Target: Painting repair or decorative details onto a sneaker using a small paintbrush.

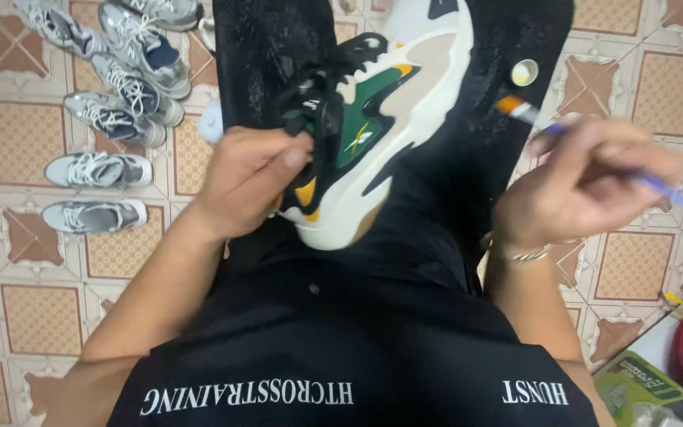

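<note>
Sneakers in my hands: I count one, a white, green and yellow sneaker (373,134).
Grey sneakers on the floor: I count seven at the upper left, e.g. (96,215).
Brushes: one thin blue-handled brush (594,150).
Small round lids or pots: one, cream-coloured (524,73).
Bracelets: one on my right wrist (519,253).
Hands: two, my left hand (250,182) and my right hand (586,186).

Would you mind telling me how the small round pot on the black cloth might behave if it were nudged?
The pot looks small and probably light, so it may slide or tip easily. It sits on soft black cloth, likely an uneven base. Being round, it could roll if knocked over.
</note>
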